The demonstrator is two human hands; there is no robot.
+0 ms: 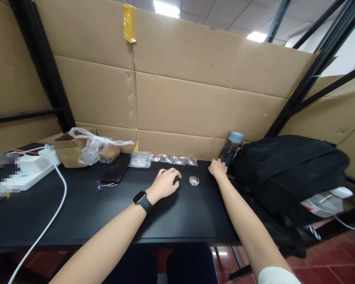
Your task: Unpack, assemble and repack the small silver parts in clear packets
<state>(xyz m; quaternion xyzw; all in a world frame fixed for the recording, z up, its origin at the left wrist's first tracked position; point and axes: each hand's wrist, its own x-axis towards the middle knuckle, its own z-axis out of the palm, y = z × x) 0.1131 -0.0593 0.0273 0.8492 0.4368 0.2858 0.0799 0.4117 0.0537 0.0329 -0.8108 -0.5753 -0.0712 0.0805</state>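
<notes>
My left hand (pixel 167 182), with a dark watch (pixel 143 201) on its wrist, rests on the black table with loosely bent fingers and the thumb apart. A bit of something red shows at its far-left edge, mostly covered by the hand. Between my hands lies a small clear, round, dome-like piece (pixel 194 181), touched by neither. My right hand (pixel 218 169) is at the foot of a clear bottle with a blue lid (pixel 235 137). Its fingers are curled, and what they hold, if anything, is hidden. Beyond the left hand runs a row of small clear packets with red bits (pixel 174 159).
A black backpack (pixel 290 169) fills the right side. Clear plastic packaging (pixel 140 159) lies by the cardboard wall (pixel 177 110). Leftward are a phone (pixel 115 169), a tied plastic bag (pixel 97 148), a cardboard box (pixel 66 150) and a power strip (pixel 26 179) with a white cable (pixel 60 201).
</notes>
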